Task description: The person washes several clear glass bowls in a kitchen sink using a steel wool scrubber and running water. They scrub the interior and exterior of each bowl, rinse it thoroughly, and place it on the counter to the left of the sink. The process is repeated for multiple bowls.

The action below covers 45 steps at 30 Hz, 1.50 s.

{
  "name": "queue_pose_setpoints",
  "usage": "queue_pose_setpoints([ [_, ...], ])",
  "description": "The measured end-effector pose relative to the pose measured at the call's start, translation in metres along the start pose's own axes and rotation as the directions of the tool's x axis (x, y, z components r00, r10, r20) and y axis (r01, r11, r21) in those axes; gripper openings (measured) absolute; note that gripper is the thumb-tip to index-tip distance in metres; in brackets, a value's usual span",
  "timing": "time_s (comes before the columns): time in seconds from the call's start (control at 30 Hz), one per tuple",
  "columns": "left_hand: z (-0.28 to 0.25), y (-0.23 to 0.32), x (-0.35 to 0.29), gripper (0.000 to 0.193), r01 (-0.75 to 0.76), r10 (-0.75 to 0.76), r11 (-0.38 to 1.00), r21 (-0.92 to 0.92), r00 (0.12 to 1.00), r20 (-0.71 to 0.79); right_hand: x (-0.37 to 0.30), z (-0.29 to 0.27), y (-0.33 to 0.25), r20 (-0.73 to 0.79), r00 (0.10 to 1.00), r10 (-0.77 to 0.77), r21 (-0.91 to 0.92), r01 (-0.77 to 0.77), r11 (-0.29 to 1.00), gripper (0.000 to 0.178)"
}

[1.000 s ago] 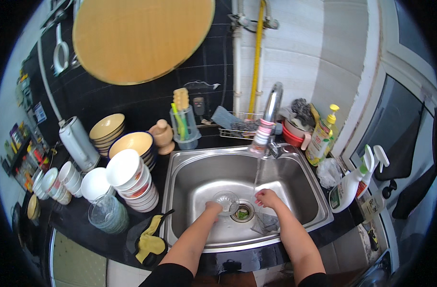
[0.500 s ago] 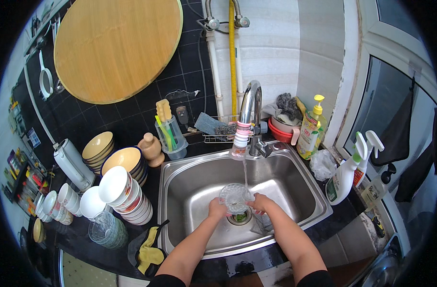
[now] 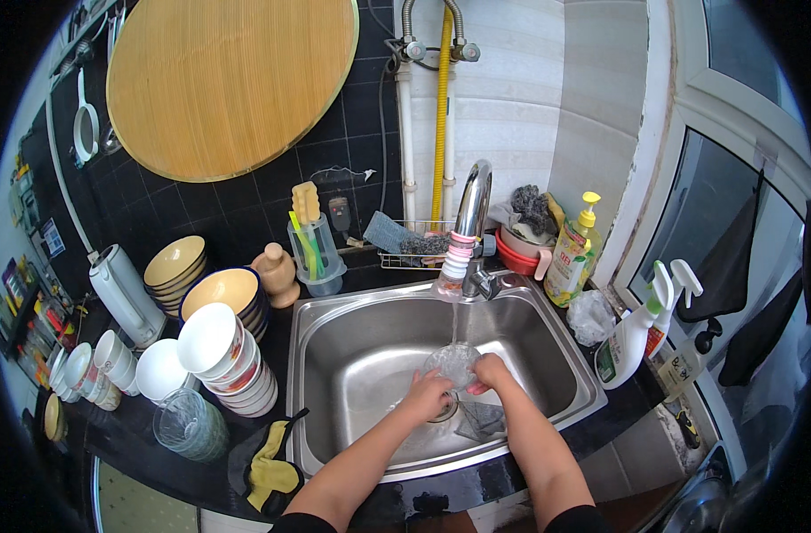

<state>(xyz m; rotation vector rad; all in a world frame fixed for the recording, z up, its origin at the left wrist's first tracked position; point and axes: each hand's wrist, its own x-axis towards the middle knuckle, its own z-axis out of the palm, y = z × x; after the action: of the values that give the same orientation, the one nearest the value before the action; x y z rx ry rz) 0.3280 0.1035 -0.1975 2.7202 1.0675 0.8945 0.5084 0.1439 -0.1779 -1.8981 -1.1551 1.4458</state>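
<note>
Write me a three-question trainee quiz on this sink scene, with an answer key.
1. True or false: water is running from the faucet onto the clear glass bowl.
2. Which hands hold that bowl? A) left hand only B) right hand only C) both
3. Fill in: the stacked white bowls stand on the counter to the ____ of the sink.

Key: 1 true. 2 C. 3 left.
</note>
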Motion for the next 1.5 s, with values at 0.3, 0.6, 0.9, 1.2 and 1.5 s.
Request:
queue_pose_setpoints([
  [0.3,0.006,-0.015,0.011,0.008,0.402,-0.535,0.231,-0.886,0.813,0.229,-0.023,0.017,-0.013,-0.257,0.682,-0.685,-0.456,0.539,0.708,0.062],
  [0.6,-0.015,-0.002,0.020,0.010,0.395,-0.431,-0.057,-0.917,0.819,0.379,-0.038,0.030,-0.031,-0.279,0.687,-0.671,-0.167,0.653,0.738,0.069],
  [0.9,-0.008,0.002,0.022,0.007,0.391,-0.487,0.093,-0.916,0.820,0.301,-0.036,0.032,-0.026,-0.233,0.572,-0.786,-0.370,0.695,0.616,0.068],
  [1.2,-0.027,0.002,0.020,0.006,0.382,-0.312,-0.302,-0.873,0.826,0.469,0.005,0.000,-0.009,0.041,0.949,-0.312,0.700,0.195,0.687,0.059],
  [1.5,-0.029,-0.017,0.017,0.006,-0.014,-0.470,-0.644,-0.765,0.797,0.381,-0.030,0.038,-0.023,-0.048,0.890,-0.454,0.334,0.443,0.832,0.064],
])
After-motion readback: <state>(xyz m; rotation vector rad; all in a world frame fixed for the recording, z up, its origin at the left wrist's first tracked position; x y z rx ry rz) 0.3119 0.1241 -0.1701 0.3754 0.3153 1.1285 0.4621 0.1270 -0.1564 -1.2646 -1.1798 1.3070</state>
